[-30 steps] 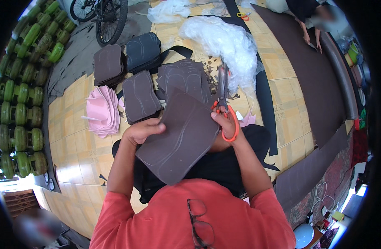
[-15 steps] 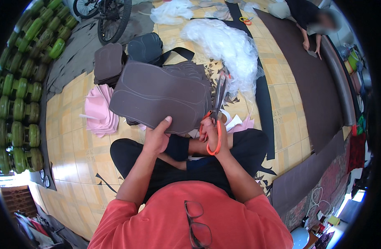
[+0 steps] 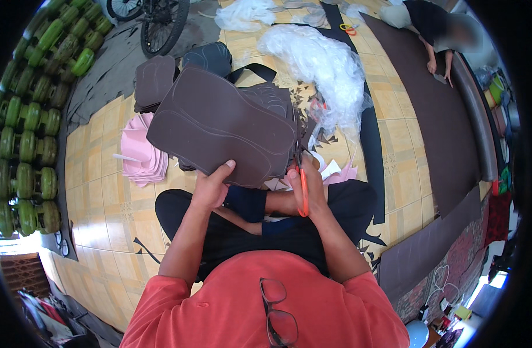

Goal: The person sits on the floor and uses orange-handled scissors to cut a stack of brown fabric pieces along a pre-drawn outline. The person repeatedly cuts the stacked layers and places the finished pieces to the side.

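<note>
My left hand grips the near edge of a large dark brown sheet piece with pale curved outlines drawn on it, thumb on top. Held up over my crossed legs, the piece tilts to the right. My right hand is closed round the orange handles of a pair of scissors. Their dark blades point away from me, close by the piece's right edge. Whether the blades touch the piece I cannot tell. Behind it lies a stack of similar brown pieces, partly hidden.
Pink cut pieces lie at the left, near brown and dark blue-grey stacks. Clear plastic sheeting heaps beyond. Green gas cylinders line the left. At the far right, another person's hands work on a brown roll.
The brown piece has turned and tipped, its far edge higher. My right hand has turned the scissors, whose blades now sit lower beside the piece's right edge.
</note>
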Motion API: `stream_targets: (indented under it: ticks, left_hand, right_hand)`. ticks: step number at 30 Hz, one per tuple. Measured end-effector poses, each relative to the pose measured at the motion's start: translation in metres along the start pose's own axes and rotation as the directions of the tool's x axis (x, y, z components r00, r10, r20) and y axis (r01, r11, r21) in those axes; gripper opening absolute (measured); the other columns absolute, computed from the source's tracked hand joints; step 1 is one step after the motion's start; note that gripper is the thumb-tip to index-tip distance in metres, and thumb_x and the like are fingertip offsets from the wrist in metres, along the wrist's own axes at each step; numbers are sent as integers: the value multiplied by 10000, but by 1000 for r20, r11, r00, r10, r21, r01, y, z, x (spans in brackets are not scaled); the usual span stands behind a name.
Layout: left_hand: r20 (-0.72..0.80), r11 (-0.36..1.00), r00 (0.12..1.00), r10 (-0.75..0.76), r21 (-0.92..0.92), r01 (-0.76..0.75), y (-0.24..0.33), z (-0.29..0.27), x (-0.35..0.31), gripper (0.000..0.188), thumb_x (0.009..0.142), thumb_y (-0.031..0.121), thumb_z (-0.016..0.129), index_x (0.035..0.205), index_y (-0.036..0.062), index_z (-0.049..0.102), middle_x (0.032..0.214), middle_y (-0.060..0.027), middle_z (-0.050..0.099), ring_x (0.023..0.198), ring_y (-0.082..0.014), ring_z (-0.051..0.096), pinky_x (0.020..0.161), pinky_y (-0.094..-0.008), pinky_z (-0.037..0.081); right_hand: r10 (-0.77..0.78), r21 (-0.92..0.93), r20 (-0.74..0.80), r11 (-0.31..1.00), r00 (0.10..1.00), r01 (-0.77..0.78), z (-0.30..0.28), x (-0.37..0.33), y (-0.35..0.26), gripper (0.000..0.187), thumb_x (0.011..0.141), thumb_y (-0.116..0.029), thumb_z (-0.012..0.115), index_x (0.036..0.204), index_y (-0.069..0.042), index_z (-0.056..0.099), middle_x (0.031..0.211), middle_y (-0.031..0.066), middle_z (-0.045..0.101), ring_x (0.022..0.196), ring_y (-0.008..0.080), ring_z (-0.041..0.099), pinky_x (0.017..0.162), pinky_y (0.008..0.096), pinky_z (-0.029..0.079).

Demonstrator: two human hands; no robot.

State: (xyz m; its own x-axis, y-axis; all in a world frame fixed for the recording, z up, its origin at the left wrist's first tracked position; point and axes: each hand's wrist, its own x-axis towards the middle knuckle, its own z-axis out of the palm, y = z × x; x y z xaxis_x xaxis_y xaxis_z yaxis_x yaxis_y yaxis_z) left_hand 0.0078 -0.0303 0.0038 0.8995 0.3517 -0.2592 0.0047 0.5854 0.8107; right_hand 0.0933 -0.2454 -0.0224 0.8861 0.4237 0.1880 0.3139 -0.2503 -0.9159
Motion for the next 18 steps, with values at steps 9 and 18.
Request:
stream_targets:
  ticks: [9, 18]
  left_hand:
    - [-34, 972, 975, 221, 96, -216, 35, -20, 35, 400, 903, 40, 609, 1275, -12, 471, 1206, -124, 571, 1108, -233, 572, 945, -381, 485]
    - [24, 963, 999, 22, 269, -27, 38, -36, 29, 358, 849, 43, 635, 1194, -16, 559, 1066, -78, 627, 968, -165, 601, 875, -310, 477]
  right_hand:
    - [88, 117, 180, 987, 980, -110, -14, -7, -6, 363, 955, -249, 590, 692, -19, 493, 585, 22, 446, 565, 105, 400, 520, 290, 342]
    - [288, 110, 128, 947, 949, -303, -14, -8, 12, 337, 976, -321, 540, 875, 1, 535, 630, 73, 565, 579, 144, 563, 508, 289, 431]
